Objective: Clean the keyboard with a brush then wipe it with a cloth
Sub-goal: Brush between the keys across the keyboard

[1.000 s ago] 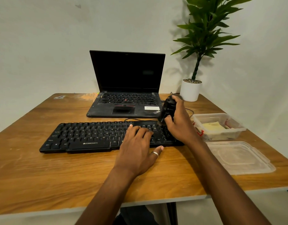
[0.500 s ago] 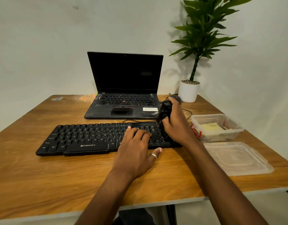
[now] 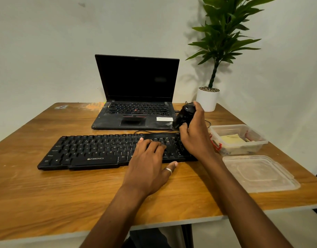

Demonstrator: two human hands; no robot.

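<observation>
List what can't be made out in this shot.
Head view only:
- Black tool: its working end is hidden behind the right hand; bristles not visible.
- Keyboard: right-end keys covered by the left hand and right hand.
- Tub: contents blurred by cloudy plastic; yellow piece may be a cloth.

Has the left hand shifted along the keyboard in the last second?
No. The left hand still rests on the keyboard, over the same right-side keys.

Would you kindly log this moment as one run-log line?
phase: brushing | left hand: rests on keyboard | right hand: grips brush at keyboard's far-right corner
</observation>
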